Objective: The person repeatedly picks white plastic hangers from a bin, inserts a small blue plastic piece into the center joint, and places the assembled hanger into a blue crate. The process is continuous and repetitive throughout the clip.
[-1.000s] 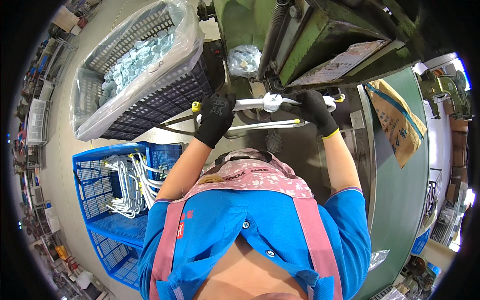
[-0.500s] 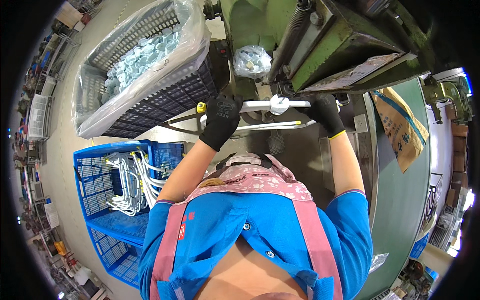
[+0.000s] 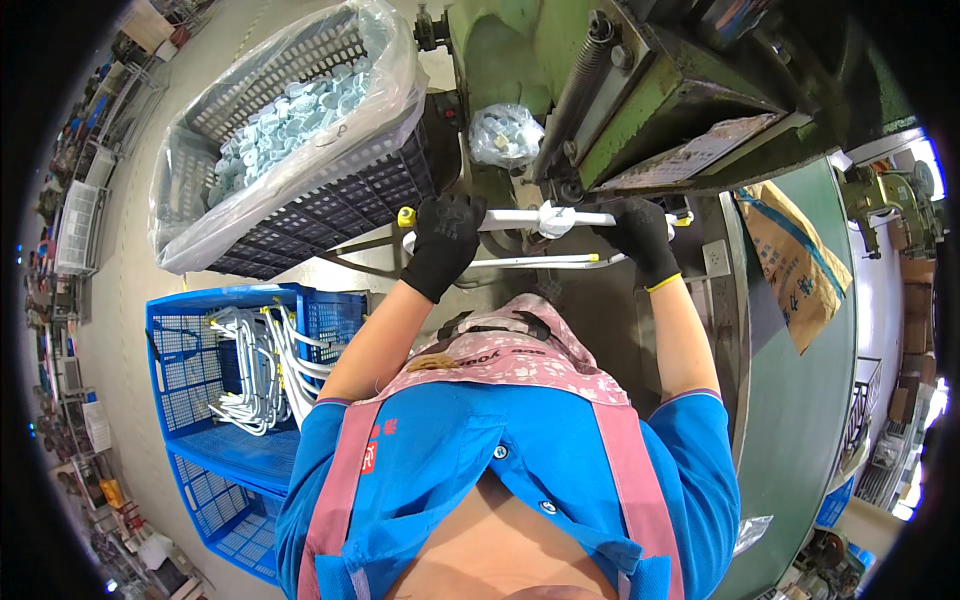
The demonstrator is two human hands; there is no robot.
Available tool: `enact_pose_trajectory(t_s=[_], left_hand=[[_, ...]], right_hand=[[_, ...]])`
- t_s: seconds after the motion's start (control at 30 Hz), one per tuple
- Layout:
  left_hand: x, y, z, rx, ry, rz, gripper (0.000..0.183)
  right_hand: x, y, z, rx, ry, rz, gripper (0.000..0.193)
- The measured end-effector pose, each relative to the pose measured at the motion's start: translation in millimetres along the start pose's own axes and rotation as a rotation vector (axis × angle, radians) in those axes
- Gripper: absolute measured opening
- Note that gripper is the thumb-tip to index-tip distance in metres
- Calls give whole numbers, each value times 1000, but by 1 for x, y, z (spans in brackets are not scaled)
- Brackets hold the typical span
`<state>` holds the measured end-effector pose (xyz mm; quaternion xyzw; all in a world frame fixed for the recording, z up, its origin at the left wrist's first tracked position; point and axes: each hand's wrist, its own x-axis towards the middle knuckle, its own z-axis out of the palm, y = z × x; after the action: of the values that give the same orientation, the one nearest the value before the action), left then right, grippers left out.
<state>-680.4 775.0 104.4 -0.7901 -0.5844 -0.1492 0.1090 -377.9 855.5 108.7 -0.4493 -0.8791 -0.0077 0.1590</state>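
A bent white metal tube (image 3: 508,219) lies crosswise in front of the green machine, with a pale round plastic piece (image 3: 556,221) at its middle. My left hand (image 3: 445,240), in a black glove, is closed round the tube near its left end, beside a yellow end cap (image 3: 406,217). On the other side of the round piece, my right hand (image 3: 641,236), also black-gloved, grips the tube. Below runs a thinner white bar (image 3: 530,263); whether it joins the tube is hidden by the gloves. The machine's tool end (image 3: 566,188) is just above the round piece.
At upper left a black crate (image 3: 330,205) lined with clear plastic holds many pale round pieces. Blue baskets (image 3: 225,445) with bent white tubes stand below it. The green press (image 3: 680,130) overhangs at upper right. A brown paper sack (image 3: 795,260) lies on the green table (image 3: 800,420).
The tube has shifted slightly down and turned in my hands, so the round piece now looks tilted. A yellow cap shows more clearly beyond my right hand.
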Motion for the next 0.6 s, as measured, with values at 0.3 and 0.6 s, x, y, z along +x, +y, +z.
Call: enact_pose_trajectory(t_s=[0.3,0.6], left_hand=[[4,0,0,23,-57,-22,23],[-8,9,-66,-186,52,-24,46]], right_hand=[[-1,12,8,-4,-86,40,23],[-13,-16,-33,532,174,103,26]])
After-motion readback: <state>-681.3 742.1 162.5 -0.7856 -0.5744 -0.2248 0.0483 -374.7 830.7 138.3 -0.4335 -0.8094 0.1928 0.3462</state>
